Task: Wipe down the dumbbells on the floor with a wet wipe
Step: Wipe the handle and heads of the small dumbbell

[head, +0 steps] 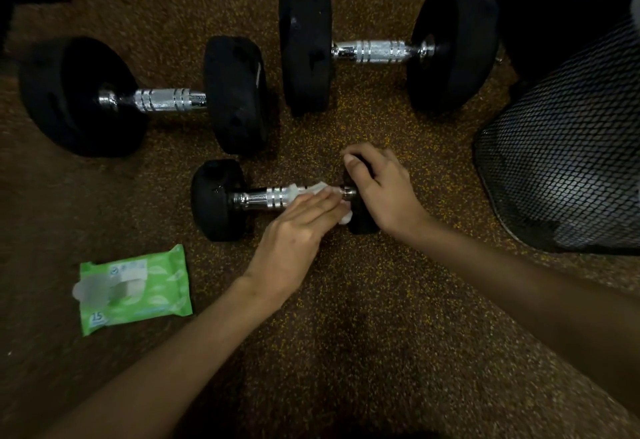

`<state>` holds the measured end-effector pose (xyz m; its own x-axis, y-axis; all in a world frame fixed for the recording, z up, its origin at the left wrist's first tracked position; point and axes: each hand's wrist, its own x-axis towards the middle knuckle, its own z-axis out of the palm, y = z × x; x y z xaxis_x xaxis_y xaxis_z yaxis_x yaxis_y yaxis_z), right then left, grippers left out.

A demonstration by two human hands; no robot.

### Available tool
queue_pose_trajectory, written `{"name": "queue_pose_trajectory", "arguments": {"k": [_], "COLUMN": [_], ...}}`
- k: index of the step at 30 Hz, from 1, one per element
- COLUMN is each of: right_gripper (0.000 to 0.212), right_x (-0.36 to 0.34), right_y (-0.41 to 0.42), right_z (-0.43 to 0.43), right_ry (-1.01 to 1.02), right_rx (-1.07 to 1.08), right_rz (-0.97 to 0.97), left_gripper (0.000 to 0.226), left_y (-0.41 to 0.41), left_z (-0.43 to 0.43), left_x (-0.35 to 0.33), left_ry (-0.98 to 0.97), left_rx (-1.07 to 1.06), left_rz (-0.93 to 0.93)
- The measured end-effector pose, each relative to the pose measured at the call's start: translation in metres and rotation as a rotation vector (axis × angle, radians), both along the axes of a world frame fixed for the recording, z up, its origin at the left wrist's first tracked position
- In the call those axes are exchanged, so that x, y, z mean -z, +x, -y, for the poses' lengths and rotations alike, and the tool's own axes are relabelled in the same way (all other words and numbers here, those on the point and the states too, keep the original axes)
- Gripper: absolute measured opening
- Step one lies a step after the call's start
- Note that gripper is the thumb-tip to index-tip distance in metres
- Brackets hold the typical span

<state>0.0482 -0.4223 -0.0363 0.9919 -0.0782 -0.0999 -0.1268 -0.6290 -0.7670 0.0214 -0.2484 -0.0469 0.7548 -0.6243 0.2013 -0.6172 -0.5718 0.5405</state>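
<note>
The small dumbbell [216,198] lay on the floor [346,317], nearest the person. The right hand [381,193] was curled over its right-hand weight, a clenched grip that probably kept the bar from rolling. The left hand [298,227] lay across the chrome handle with the wet wipe [311,190] under it. The fingers looked almost straight, pressing the wipe rather than pinching it, though the thumb was hidden. Pressing it flat put more of the wipe against the metal.

Two larger dumbbells waited farther off, one at the left [166,101] and one at the far right [374,51], well apart from the hands. The green wipe pack [138,289] sat at the near left, handy to the wiping hand. A mesh bin [561,148] stood at the right, likely for the spent wipe.
</note>
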Motion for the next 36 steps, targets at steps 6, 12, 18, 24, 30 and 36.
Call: {"name": "queue_pose_trajectory", "arguments": {"k": [6,12,18,24,30,36], "right_gripper": [0.026,0.025,0.025,0.027,0.026,0.027], "right_x": [0.0,-0.005,-0.006,-0.006,-0.005,-0.003], "right_y": [0.002,0.0,0.001,-0.005,-0.003,-0.001], "right_z": [0.001,-0.001,-0.002,-0.003,-0.002,-0.001], "right_ry": [0.018,0.012,0.0,-0.002,0.004,0.001], "right_rx": [0.014,0.002,0.014,0.011,0.015,0.008], "right_rz": [-0.042,-0.001,-0.005,0.013,-0.005,-0.015], "left_gripper": [0.011,0.019,0.029,0.029,0.039,0.025], "left_y": [-0.033,0.01,0.021,0.007,0.017,0.002], "left_z": [0.041,0.047,0.057,0.057,0.056,0.045], "left_x": [-0.026,-0.027,-0.029,-0.034,-0.024,-0.031], "left_ry": [-0.639,-1.331,-1.617,-1.674,-1.763,-1.671], "left_rx": [-0.981,-1.293,-1.381,-1.342,-1.29,-1.205], "left_rz": [-1.045,-1.608,-1.618,-1.644,-1.604,-1.663]}}
